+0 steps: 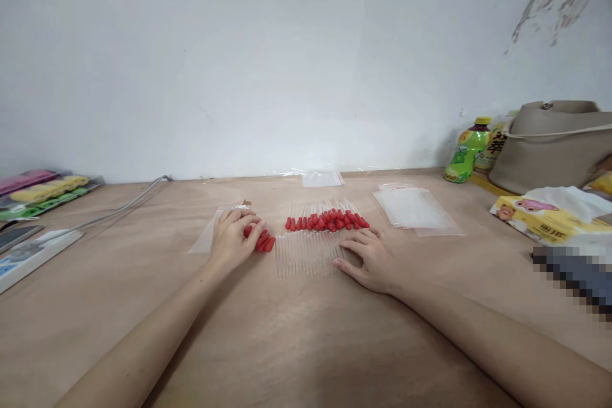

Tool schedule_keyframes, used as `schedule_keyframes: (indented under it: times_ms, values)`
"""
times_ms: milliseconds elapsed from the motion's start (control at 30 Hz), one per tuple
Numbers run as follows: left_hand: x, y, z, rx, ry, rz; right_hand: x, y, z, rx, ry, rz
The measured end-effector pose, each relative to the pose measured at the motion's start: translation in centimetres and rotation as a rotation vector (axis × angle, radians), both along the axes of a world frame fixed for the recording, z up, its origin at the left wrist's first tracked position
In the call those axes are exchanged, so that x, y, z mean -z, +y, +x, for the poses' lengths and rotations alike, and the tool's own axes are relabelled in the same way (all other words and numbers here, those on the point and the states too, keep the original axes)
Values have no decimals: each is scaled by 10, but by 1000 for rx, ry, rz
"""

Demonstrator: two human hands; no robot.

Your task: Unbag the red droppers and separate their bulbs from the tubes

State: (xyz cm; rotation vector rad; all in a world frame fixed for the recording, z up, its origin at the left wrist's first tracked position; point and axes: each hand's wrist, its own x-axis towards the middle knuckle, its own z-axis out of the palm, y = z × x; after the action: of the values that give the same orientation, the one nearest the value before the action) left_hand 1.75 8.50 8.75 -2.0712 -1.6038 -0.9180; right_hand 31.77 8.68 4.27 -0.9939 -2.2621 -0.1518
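A row of clear, thin dropper tubes (301, 255) lies side by side on the table between my hands. Behind it, several droppers with red rubber bulbs (329, 221) are lined up, bulbs toward me and clear tubes pointing away. My left hand (233, 236) is curled over a small pile of loose red rubber bulbs (265, 242), its thumb and fingers closed around some of them. Part of that pile is hidden under the hand. At the right end of the tube row rests my right hand (370, 259), fingers apart, fingertips touching the outermost tubes.
Clear plastic bags lie left (204, 239), behind (322, 179) and right (415, 209). Farther right stand a green bottle (467, 152), a grey bag (549, 146) and a yellow tissue pack (545, 220). A power strip (41, 258) with its cable and colourful packs (48, 190) are at left.
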Motion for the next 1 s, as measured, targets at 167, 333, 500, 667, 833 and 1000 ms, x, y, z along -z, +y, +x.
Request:
schedule_keyframes:
  times_ms: [167, 333, 500, 667, 833, 1000]
  values:
    - [-17, 11, 31, -106, 206, -287, -1, 1, 1, 0, 31, -42]
    - [-20, 42, 52, -200, 247, -481, 0, 4, 3, 18, 78, -58]
    - [-16, 66, 59, -286, 215, -613, 1, 6, 4, 28, 105, -53]
    - [-28, 58, 59, -365, 173, -539, 1, 6, 5, 29, 119, -39]
    - [-28, 21, 44, -205, 156, -188, 4, 9, 6, 37, 180, -6]
    - [9, -13, 31, 246, 116, 56, 1, 7, 5, 23, 276, 50]
